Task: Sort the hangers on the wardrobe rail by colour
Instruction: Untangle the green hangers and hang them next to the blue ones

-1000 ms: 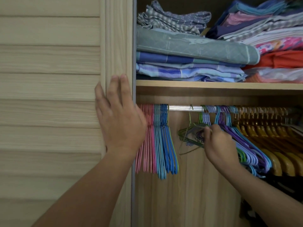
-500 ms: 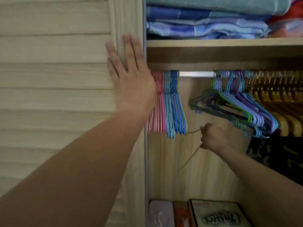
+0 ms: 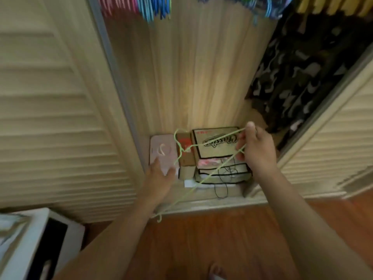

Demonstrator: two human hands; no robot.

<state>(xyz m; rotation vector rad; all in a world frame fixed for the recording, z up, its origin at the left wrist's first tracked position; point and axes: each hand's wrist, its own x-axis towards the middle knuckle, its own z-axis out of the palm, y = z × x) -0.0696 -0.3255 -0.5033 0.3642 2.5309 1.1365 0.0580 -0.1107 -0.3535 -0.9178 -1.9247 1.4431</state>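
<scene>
A cardboard box on the wardrobe floor bears a dark script word across its lid; it seems to read "Classic", though blur leaves the last letters unsure. A small red line at its top edge is too blurred to read.

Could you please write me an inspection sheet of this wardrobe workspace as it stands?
Surface: wardrobe floor, boxes on it.
Job's things: green hanger off the rail; pink and blue hangers hang at top.
Clutter: lettered box, pink case.
Hands: right hand pinches the green hanger; left hand open, fingers by the pink case.
Cables: black cord by the boxes.
Surroundings: louvred doors, dark patterned garment.
</scene>
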